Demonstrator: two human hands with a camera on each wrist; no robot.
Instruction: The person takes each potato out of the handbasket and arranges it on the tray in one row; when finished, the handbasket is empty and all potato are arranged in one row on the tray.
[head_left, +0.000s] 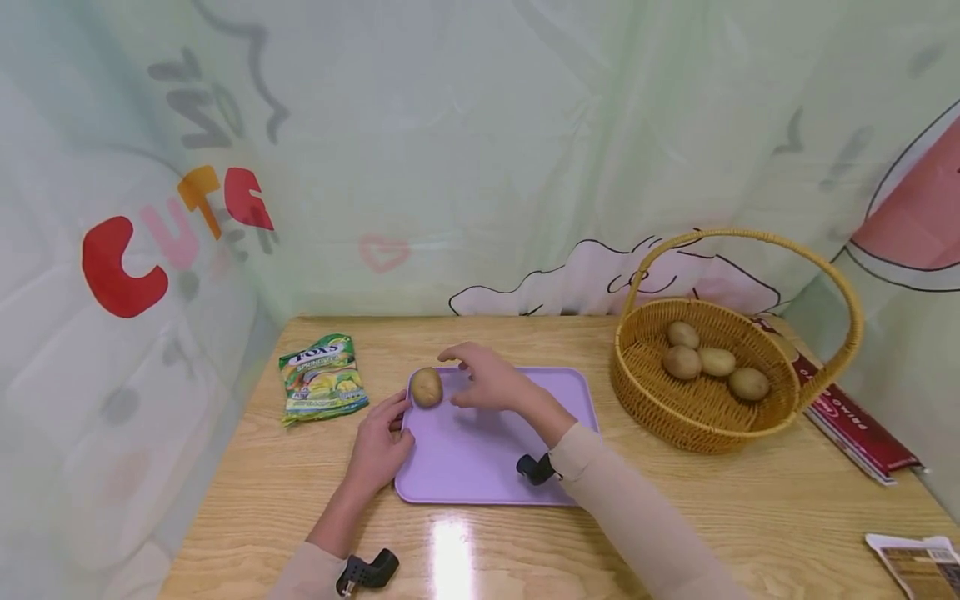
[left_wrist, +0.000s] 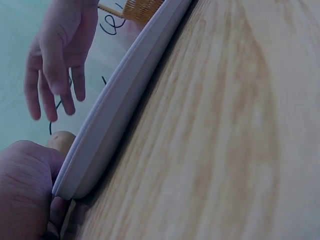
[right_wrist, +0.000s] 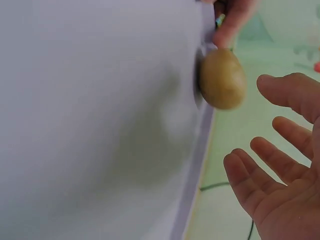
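Observation:
A lone potato point(head_left: 427, 388) sits in the far left corner of a purple tray point(head_left: 480, 475). My left hand point(head_left: 381, 446) grips the tray's left edge; in the left wrist view, the thumb side of the left hand point(left_wrist: 25, 185) is at the rim and fingers show beneath it. Over the tray, just right of the potato, hovers my right hand point(head_left: 491, 382), fingers spread and nothing in them. In the right wrist view, the right hand's fingers point(right_wrist: 275, 160) are apart from the potato point(right_wrist: 222, 79), palm visible.
To the right stands a wicker basket point(head_left: 630, 396) with a tall handle and several potatoes point(head_left: 717, 362) inside. A green candy bag point(head_left: 322, 381) lies left of the tray. Behind the basket is a red packet point(head_left: 862, 425); another packet point(head_left: 918, 562) lies at the near right.

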